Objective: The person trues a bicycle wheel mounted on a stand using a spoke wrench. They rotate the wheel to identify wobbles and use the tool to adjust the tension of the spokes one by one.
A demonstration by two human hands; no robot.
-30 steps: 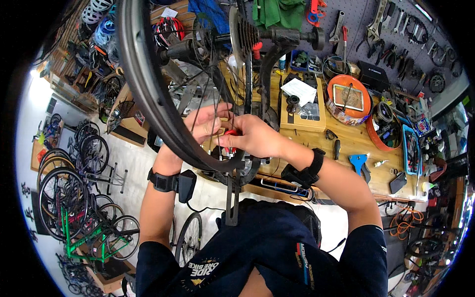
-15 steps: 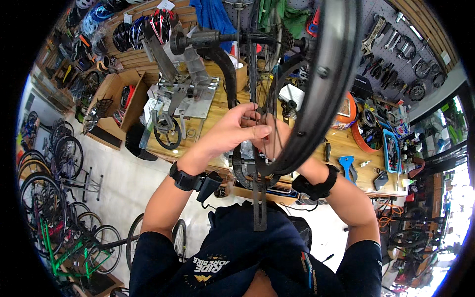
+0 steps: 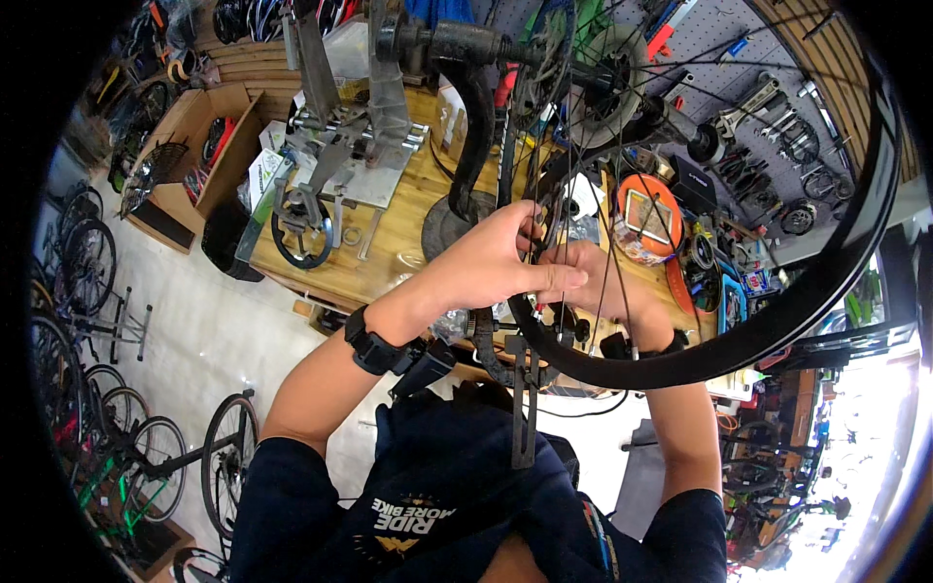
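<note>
A bicycle wheel with a black rim and thin dark spokes sits in a truing stand, its hub at the upper middle. Low on the wheel, just above the rim, my left hand is closed at the spokes, fingers curled and thumb pointing right. My right hand is beside it, partly behind the spokes, its fingers bent toward the left hand and half hidden. What the right fingers hold cannot be made out. A slotted metal bar hangs from the stand below the rim.
The wooden workbench carries a metal fixture at left and an orange round tub at right. Tools hang on the pegboard. An open cardboard box and several bicycles stand to the left.
My view has turned, so the wheel now shows from its side with the spokes fanned out, its rim farther right. Both hands stay together at the spokes near the rim.
</note>
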